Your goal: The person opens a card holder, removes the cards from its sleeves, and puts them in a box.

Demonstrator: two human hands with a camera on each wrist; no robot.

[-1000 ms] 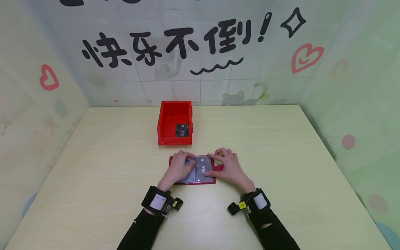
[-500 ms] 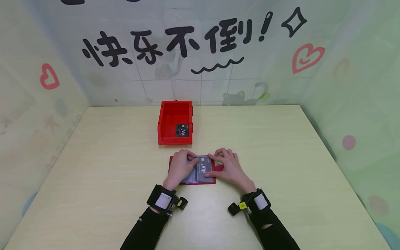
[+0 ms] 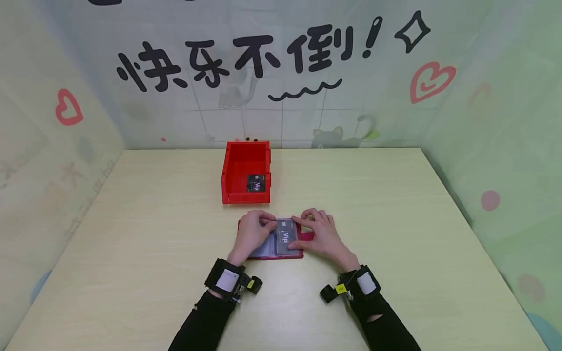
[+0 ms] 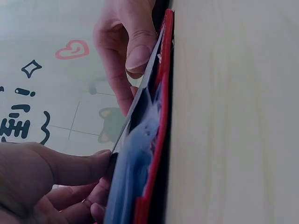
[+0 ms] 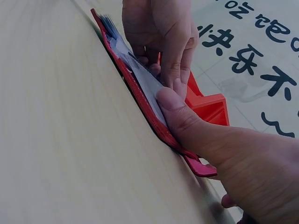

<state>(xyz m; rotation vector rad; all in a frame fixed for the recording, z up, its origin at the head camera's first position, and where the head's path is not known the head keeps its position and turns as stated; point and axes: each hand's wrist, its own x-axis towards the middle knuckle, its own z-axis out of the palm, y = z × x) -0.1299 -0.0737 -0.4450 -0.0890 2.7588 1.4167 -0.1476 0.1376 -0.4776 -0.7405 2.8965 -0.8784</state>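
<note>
A red card holder (image 3: 265,258) lies unfolded on the table, its clear plastic sleeves (image 5: 120,46) showing. On its right half is a grey card (image 3: 285,233) marked "Vip", looking dulled as if under plastic. My left hand (image 3: 252,234) pinches between thumb and index finger at the inner far corner of that half; whether sleeve edge alone or card too is hard to tell. Gripping the right side is my right hand (image 3: 322,236), thumb on the card's face and index finger at the far edge. A pink-red strap (image 3: 307,236) sticks out beneath it.
Beyond the holder stands a red bin (image 3: 246,158), with a black "Vip" card (image 3: 256,183) inside near its front right corner. The pale wooden table (image 3: 131,234) extends to both sides. Printed curtains (image 3: 496,146) enclose the back and sides.
My left hand has shifted slightly right along the holder, its thumb nearer the grey card, then barely moved. The right hand keeps its place.
</note>
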